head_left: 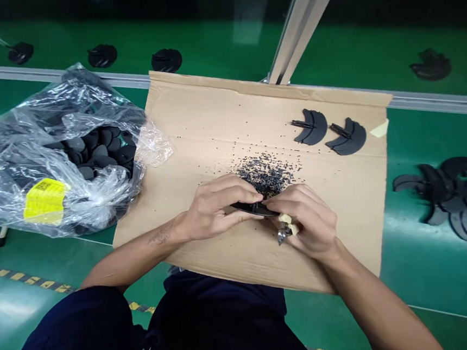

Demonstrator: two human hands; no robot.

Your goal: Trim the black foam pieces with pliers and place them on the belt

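My left hand (215,205) is closed on one end of a thin, dark plastic part (251,210), thumb below it and fingers above. My right hand (308,217) is closed too, its fingertips at the part's other end. From that hand sticks a small tool (286,226) with cream-coloured wrapping and a shiny metal piece; its working end is hidden, so its kind cannot be told. Just beyond my fingers lies a heap of black plastic bits (266,172), scattered over a cardboard sheet (195,113). Two black curved parts with ribs, a left one (314,127) and a right one (348,136), lie toward its far right.
To the left, a clear plastic bag (18,145) with a yellow label (45,199) contains many black rounded pieces (100,151). A pile of black curved parts (455,188) lies on the green tabletop (425,267) at right. Behind the cardboard runs a metal-framed glass panel (306,24).
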